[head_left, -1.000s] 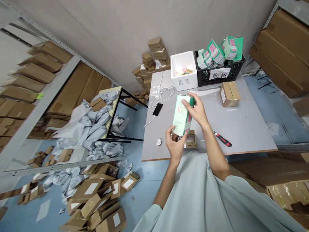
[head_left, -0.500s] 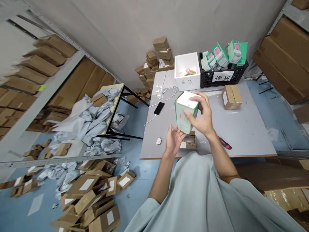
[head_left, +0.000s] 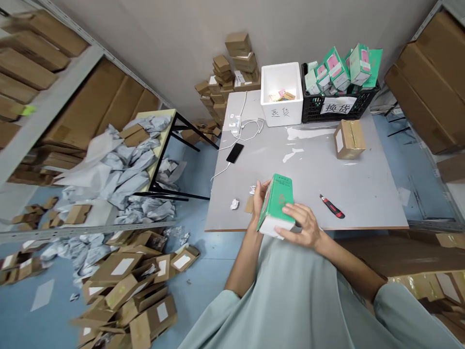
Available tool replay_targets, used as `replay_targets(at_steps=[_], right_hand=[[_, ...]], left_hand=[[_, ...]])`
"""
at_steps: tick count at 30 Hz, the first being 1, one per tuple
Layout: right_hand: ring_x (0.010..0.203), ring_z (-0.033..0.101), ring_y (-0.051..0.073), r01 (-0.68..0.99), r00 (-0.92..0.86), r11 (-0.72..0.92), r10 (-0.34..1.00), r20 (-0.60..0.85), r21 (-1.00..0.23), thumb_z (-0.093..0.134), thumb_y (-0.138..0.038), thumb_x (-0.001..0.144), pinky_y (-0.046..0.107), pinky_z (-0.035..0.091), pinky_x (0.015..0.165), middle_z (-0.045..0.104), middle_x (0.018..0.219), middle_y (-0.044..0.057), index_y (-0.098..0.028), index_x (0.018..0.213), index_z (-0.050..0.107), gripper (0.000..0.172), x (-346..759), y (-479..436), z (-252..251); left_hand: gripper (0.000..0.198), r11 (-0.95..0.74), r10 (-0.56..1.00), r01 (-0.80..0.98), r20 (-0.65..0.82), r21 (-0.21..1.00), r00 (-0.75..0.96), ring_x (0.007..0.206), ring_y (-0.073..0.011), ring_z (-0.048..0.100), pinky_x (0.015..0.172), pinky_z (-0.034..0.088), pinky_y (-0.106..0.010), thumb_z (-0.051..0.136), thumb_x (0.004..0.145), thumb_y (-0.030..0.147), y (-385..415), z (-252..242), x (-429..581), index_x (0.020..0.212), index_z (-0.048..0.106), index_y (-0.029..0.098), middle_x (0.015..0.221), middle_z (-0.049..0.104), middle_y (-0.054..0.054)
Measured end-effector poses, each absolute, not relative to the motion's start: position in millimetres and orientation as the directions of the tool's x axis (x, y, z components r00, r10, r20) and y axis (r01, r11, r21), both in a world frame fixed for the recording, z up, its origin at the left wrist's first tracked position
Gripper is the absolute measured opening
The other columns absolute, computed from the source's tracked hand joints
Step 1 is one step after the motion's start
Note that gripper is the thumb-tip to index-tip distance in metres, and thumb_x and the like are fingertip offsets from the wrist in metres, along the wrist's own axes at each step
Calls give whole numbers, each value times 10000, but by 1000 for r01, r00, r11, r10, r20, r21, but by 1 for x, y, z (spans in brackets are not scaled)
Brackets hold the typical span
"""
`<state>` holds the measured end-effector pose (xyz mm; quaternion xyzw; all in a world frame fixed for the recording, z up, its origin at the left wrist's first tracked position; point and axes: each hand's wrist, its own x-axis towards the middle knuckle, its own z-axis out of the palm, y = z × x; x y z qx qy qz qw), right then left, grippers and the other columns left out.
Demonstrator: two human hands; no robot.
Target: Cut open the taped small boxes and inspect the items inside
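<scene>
Both hands hold a green-and-white product box (head_left: 281, 196) over the front edge of the grey table (head_left: 312, 184), close to my body. My left hand (head_left: 259, 198) grips its left side, fingers partly behind it. At the lower right corner my right hand (head_left: 301, 225) is closed on the box, thumb below and fingers on the green face. A piece of brown cardboard (head_left: 249, 204) shows behind my left hand, mostly hidden. Crumpled white paper (head_left: 234, 204) lies to the left. On the right rests a red-and-black utility knife (head_left: 332, 206).
A taped carton (head_left: 349, 139) stands at the table's right. Behind are a white foam bin (head_left: 282, 116) and a black crate (head_left: 323, 109) of green boxes. A phone (head_left: 235, 153) lies on a cable at left. Opened cartons (head_left: 145, 300) cover the floor at left.
The box has come down and nearer my body, turned so a green face shows on top. My left hand has closed on its side; my right hand has moved to its lower corner.
</scene>
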<state>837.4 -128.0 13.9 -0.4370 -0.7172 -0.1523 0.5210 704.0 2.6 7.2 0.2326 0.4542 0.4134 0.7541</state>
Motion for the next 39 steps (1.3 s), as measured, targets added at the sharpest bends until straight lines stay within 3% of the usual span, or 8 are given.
replay_targets(at_steps=[4,8,12,16,21,27,34,39], right_hand=[[1385,750,326,704,333,411,530,780,-580,920,-383,944,518,705,1055,705,1516,123,-376,1410,726,504,865,-99,14],[1317,749,290,97,749,221,626,217,-971,894,-566,931,473,685,1079,733,1451,104,-330,1421,641,600,908,-55,13],[991,796,223,-606,513,-14,757,-404,-795,905,-596,893,387,723,895,815,1119,12,-322,1277,629,547,927,-35,-9],[799,801,233,-888,104,-248,712,-695,-387,829,-489,996,369,726,727,793,914,30,-260,1248,647,386,908,-47,-42],[676,772,201,-945,13,-242,648,-762,-222,789,-474,1014,303,682,629,763,806,0,-248,1152,639,304,884,-64,-68],[761,818,222,-874,225,-155,711,-666,-461,921,-561,851,333,684,719,821,936,17,-275,1180,650,513,901,-59,-79],[850,834,243,-714,349,-161,762,-545,-682,972,-699,756,398,674,832,870,1130,42,-303,1381,656,804,933,-45,-67],[978,852,275,-689,344,-134,805,-484,-712,981,-648,784,413,656,910,877,1119,21,-315,1469,634,837,949,-24,-65]], left_hand=[[526,523,852,-387,-485,759,199,985,-242,839,873,657,-332,848,888,629,-4,11,699,1162,809,181,1073,864,-83],[593,458,887,-237,-422,857,189,1021,-257,863,888,675,-351,942,842,464,-14,27,695,1336,778,178,1163,872,-115],[649,349,925,-155,-313,924,216,930,-248,867,706,633,-284,1004,819,472,-16,45,698,1365,794,192,1199,876,-124],[629,344,902,-132,-289,929,320,907,-258,864,666,615,-284,997,859,512,-12,53,704,1370,811,197,1218,879,-146],[681,367,881,-89,-315,926,354,732,-185,791,695,652,-299,1021,813,615,-12,47,704,1316,819,203,1018,852,-72],[736,367,896,24,-360,930,262,575,-159,632,528,527,-265,967,717,853,2,3,699,1026,815,203,672,633,30],[740,382,868,183,-419,906,266,900,-270,746,772,663,-345,940,689,909,20,-9,701,934,829,220,946,779,-77],[537,722,561,40,-619,690,549,1181,-351,807,1028,677,-483,1055,737,643,40,-1,719,968,770,252,1200,825,-97]])
